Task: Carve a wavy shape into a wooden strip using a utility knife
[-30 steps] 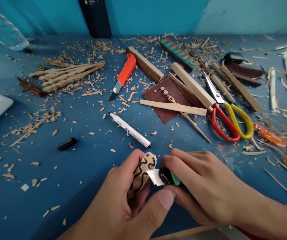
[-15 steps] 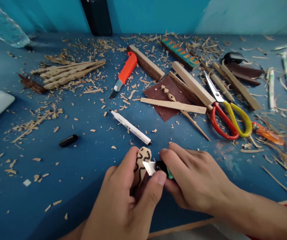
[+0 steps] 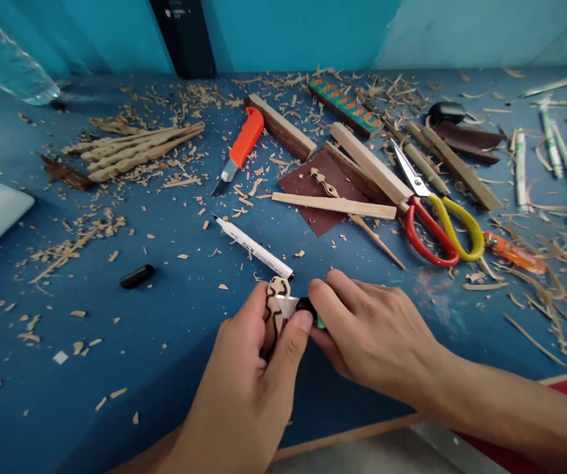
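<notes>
The left hand (image 3: 248, 378) grips marked wood (image 3: 274, 321), the right hand (image 3: 372, 329) a knife (image 3: 292, 306), a clear bottle (image 3: 6, 52), contents unclear, well apart.

Two hands (image 3: 379, 336) hold one marked piece (image 3: 272, 322), one knife (image 3: 288, 306); beyond them lie one marker (image 3: 254, 248), perhaps four wavy sticks (image 3: 145, 155).

You're in what looks like a small woodcarving workshop, since shavings (image 3: 485, 286) litter the table (image 3: 174, 309) around the scissors (image 3: 420, 188), wood bars (image 3: 369, 161) lie just beside them, and a marker (image 3: 256, 247) and orange knife (image 3: 246, 138) lie farther left.
</notes>
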The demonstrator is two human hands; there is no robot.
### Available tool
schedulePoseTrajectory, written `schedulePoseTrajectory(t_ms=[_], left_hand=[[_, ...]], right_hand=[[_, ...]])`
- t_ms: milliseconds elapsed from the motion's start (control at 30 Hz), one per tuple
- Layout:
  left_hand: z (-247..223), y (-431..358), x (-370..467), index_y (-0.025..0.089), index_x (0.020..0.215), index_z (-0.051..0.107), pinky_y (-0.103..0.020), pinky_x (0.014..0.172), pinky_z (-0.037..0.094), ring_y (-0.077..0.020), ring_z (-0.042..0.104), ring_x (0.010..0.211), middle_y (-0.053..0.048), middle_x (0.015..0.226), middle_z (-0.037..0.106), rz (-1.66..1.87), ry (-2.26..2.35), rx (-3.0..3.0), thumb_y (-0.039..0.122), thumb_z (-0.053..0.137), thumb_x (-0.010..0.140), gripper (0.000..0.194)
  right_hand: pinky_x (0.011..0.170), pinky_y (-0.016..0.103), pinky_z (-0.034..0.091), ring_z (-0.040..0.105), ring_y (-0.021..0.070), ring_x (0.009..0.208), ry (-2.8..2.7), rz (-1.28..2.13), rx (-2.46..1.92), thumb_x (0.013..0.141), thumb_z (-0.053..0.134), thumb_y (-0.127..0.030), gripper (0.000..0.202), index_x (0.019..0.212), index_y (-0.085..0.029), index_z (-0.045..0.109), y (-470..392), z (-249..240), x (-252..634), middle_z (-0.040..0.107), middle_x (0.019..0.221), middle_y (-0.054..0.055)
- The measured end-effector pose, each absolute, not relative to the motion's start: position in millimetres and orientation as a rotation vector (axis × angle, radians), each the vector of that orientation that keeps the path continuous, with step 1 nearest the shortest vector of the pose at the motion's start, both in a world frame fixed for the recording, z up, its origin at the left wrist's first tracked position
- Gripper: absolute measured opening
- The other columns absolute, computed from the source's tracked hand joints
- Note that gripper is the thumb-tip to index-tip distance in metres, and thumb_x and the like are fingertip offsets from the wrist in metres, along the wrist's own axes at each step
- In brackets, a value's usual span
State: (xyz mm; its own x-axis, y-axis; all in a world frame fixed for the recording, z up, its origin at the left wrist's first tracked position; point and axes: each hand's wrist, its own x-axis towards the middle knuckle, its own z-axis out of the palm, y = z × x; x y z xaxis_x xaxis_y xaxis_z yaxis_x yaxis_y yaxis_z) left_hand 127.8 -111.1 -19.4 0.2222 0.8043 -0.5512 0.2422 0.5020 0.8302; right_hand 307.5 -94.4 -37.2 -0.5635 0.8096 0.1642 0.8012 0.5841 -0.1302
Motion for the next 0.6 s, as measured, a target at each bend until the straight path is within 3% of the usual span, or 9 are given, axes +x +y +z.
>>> schedulePoseTrajectory(t_ms=[200,400,500,600], left_hand=[[-24,-108,128,0.024,0.090,0.050,-0.017,0.042,0.027,-0.0062,0.030,0.046,0.010,0.059,0.037,0.518,1.354,0.983,0.058,0.056,0.098,0.035],[-8,-108,126,0.024,0.099,0.051,-0.017,0.051,0.034,-0.0074,0.034,0.059,0.008,0.069,0.041,0.579,1.213,0.859,0.054,0.080,0.082,0.045],[-7,-106,118,0.026,0.100,0.048,-0.016,0.051,0.031,-0.0069,0.028,0.058,0.008,0.072,0.037,0.719,1.226,0.770,0.055,0.077,0.084,0.044],[-10,-105,111,0.027,0.102,0.051,-0.017,0.049,0.032,-0.0084,0.031,0.058,0.006,0.075,0.042,0.752,1.179,0.796,0.050,0.072,0.088,0.034]], right_hand=[[0.051,0.036,0.027,0.054,0.0203,0.058,-2.646,-0.098,-1.245,0.109,0.037,-0.041,0.029,0.111,-0.019,0.056,-86,-40,314,0.059,0.080,0.002],[0.055,0.033,0.033,0.048,0.0172,0.059,-2.596,-0.110,-0.965,0.108,0.042,-0.046,0.032,0.108,-0.018,0.058,-72,-35,331,0.058,0.076,0.001],[0.055,0.031,0.034,0.047,0.0146,0.060,-2.513,0.122,-0.926,0.107,0.046,-0.044,0.029,0.105,-0.017,0.057,-70,-30,334,0.058,0.078,0.001],[0.050,0.024,0.033,0.041,0.0087,0.055,-2.244,0.655,-1.017,0.099,0.063,-0.037,0.021,0.097,-0.018,0.055,-71,-19,330,0.051,0.070,-0.006]])
